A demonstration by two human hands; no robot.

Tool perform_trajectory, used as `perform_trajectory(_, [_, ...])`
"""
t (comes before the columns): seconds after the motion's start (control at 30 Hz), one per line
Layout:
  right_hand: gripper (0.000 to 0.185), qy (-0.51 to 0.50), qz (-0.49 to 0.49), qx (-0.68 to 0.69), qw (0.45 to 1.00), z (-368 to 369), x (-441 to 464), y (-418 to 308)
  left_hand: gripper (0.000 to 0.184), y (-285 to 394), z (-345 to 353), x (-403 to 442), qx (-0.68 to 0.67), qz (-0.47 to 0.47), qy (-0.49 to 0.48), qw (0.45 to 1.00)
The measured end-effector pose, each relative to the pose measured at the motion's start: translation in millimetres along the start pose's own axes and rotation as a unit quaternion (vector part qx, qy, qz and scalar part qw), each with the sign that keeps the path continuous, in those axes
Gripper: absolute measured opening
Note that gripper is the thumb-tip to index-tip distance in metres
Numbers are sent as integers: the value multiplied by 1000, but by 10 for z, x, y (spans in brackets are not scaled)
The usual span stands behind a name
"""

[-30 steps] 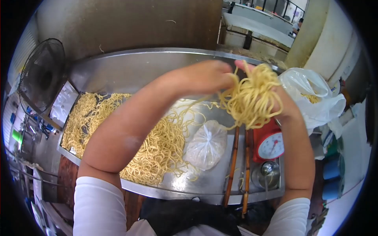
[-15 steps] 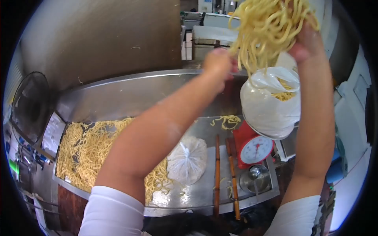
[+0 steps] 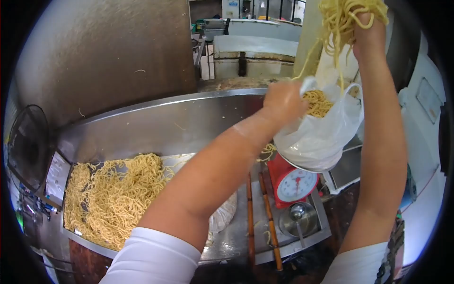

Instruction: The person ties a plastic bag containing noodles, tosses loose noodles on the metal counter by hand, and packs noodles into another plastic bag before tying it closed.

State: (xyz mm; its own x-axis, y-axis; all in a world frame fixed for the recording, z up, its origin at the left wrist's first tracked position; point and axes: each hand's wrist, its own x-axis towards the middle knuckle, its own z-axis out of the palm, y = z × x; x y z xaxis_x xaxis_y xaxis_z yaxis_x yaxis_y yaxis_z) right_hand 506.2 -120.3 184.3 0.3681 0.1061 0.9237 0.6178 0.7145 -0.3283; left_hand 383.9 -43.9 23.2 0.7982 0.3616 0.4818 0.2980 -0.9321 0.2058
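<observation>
My right hand [image 3: 369, 35] is raised at the upper right, its fingers wrapped into a bundle of yellow noodles [image 3: 343, 19] whose strands hang down. Below it, an open white plastic bag [image 3: 314, 142] with noodles [image 3: 318, 103] inside rests on the pan of a red dial scale [image 3: 295, 184]. At the left rim of the bag is my left hand [image 3: 286, 104], blurred by motion, its fingers closed on the bag's edge or just beside it; which one is unclear. A large heap of noodles [image 3: 123, 199] lies in the metal tray [image 3: 161, 102].
Two brown sticks [image 3: 268, 215] lie across the tray's right part, beside a metal bowl with a ladle [image 3: 299, 220]. A tied clear bag [image 3: 222, 215] is partly behind my left forearm. A fan [image 3: 28, 146] stands at the far left.
The noodle bundle has been lifted up and right, over the bag. My left hand has come down to the bag's left rim. The view has shifted rightward.
</observation>
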Motion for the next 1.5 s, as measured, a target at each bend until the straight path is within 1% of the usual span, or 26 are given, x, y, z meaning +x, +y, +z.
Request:
perform_trajectory(0.03, [38,2,16,-84,996,-192,27,194,39,-143,95,82,-158,-81,67,982])
perform_trajectory(0.07, [35,-16,27,-86,996,-339,-16,407,32,-243,135,168,-311,-158,132,928])
perform_trajectory(0.1, [35,-3,88,-33,996,-289,-147,408,32,-291,56,247,-311,-158,133,927])
perform_trajectory(0.17, [34,0,221,80,972,-288,-460,430,24,-316,-177,341,-570,-228,99,783])
perform_trajectory(0.2, [35,-12,291,138,947,-313,-605,506,28,-223,-297,321,-587,-215,103,773])
perform_trajectory(0.27, [36,-134,462,154,863,-498,-867,638,30,-229,-281,415,-633,-192,99,744])
perform_trajectory(0.3, [37,-247,472,-69,844,-550,-942,616,34,-204,-314,437,-675,-170,90,712])
perform_trajectory(0.33, [39,-342,454,-288,771,-607,-992,613,34,-203,-354,472,-676,-168,86,712])
perform_trajectory(0.37, [39,-340,455,-290,770,-723,-996,734,36,-232,-421,513,-665,-149,67,729])
perform_trajectory(0.4, [39,-433,339,-440,710,-889,-1006,921,40,-241,-495,511,-654,-133,48,743])
perform_trajectory(0.43, [42,-507,205,-566,617,-878,-1025,891,40,-234,-532,503,-657,-137,47,740])
perform_trajectory(0.47, [47,-493,337,-466,653,-925,-956,812,40,-224,-570,496,-648,-134,57,748])
perform_trajectory(0.5, [47,-495,340,-466,649,-948,-932,796,41,-243,-570,495,-638,-132,66,755])
perform_trajectory(0.57, [32,-474,228,-616,587,-1017,-880,791,45,-324,-586,467,-639,-143,53,754])
perform_trajectory(0.67, [28,-430,188,-683,560,-952,-869,619,50,-479,-537,367,-555,-179,79,809])
perform_trajectory(0.7, [28,-441,190,-678,557,-993,-847,621,50,-549,-515,353,-556,-190,79,805])
perform_trajectory(0.77, [46,-464,86,-652,594,-1113,-828,658,49,-737,-448,285,-336,-164,63,925])
perform_trajectory(0.8, [46,-480,94,-645,587,-1033,-843,569,49,-842,-360,233,-431,-180,75,881])
perform_trajectory(0.83, [47,-492,135,-653,559,-925,-812,423,49,-818,-383,84,-438,-191,66,876])
perform_trajectory(0.9, [48,-502,186,-665,520,-837,-797,255,46,-749,-605,-219,-350,-170,4,921])
perform_trajectory(1.03, [49,-498,202,-667,516,-818,-789,121,37,-1367,-306,-379,-270,-149,61,949])
perform_trajectory(1.1, [48,-491,208,-655,534,-855,-797,143,53,-1345,-508,-792,-308,-189,-27,932])
perform_trajectory(1.23, [45,-479,173,-654,560,-1058,-779,285,53,-1659,-466,-1578,-310,-260,-122,906])
perform_trajectory(1.37, [43,-441,193,-650,588,-1095,-812,238,50,-2028,-306,-2546,-321,-389,-154,850])
perform_trajectory(1.43, [43,-434,197,-651,591,-1117,-821,220,47,-2244,-215,-3049,-355,-447,-139,809])
perform_trajectory(1.5, [41,-445,140,-656,593,-1220,-790,231,44,-2257,-157,-3477,-375,-496,-88,778])
